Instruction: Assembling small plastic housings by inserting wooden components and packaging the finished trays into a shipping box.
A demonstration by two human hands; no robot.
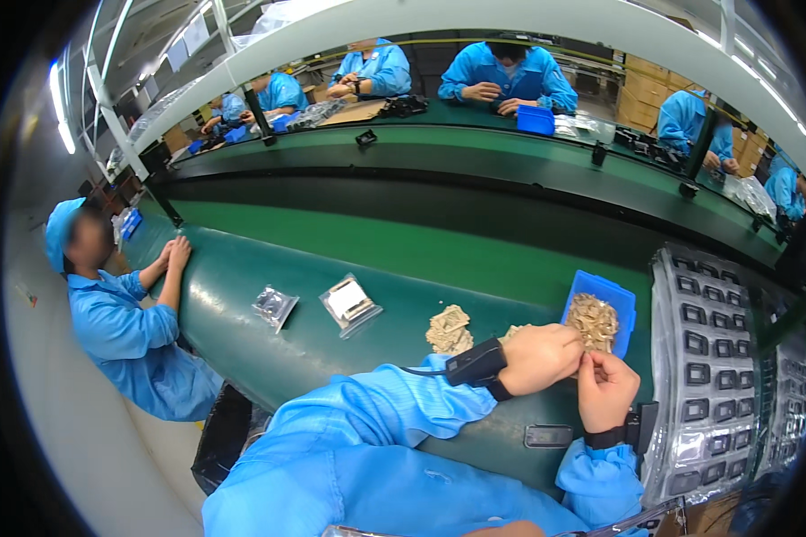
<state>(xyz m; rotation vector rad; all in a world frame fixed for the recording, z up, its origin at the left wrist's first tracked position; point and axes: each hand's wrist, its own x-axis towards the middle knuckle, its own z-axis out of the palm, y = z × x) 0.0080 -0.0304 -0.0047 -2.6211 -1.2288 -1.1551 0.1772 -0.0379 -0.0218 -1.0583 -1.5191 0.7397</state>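
My left hand (541,360) and my right hand (607,390) meet at the fingertips, just on the near side of a blue bin (630,315). Both are closed in a pinch; whatever lies between the fingers is too small to make out. Small tan pieces (593,320) fill much of the bin. A heap of flat tan pieces (450,329) lies on the table left of my left hand, and part of another pile is hidden behind that hand. Near my right wrist rests a dark rectangular part with a lighter rim (548,436).
Clear trays of dark rectangular frames (697,376) stand along my right. Farther left on the green table (242,268) are a zip bag with pale pieces (350,304) and a small clear bag (275,307). A co-worker (121,313) sits at left; others work across the conveyor.
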